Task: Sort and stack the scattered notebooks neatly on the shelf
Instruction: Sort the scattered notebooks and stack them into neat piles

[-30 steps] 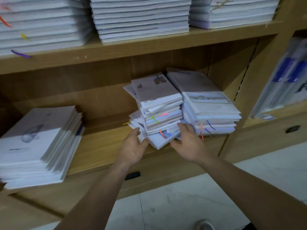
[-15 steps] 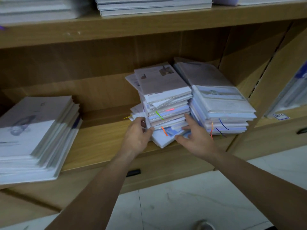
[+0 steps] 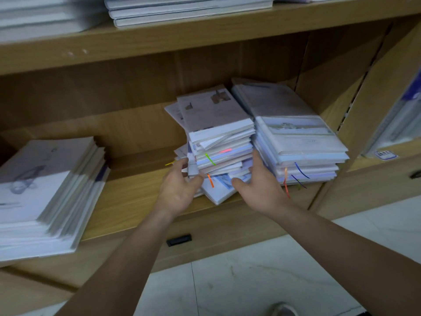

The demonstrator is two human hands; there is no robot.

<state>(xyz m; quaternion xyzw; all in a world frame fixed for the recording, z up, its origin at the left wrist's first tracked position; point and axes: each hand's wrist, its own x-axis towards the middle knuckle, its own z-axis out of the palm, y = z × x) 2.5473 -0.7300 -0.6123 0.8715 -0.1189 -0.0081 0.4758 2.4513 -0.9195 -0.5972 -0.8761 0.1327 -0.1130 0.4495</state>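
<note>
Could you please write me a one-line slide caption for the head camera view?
Left hand grips and right hand presses a crooked notebook stack on the wooden shelf.

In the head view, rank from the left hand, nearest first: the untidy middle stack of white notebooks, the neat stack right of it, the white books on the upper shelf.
1. Untidy middle stack: the left hand grips its left side.
2. Neat right stack: just beyond it, rightward.
3. Upper-shelf white books: high above.
</note>
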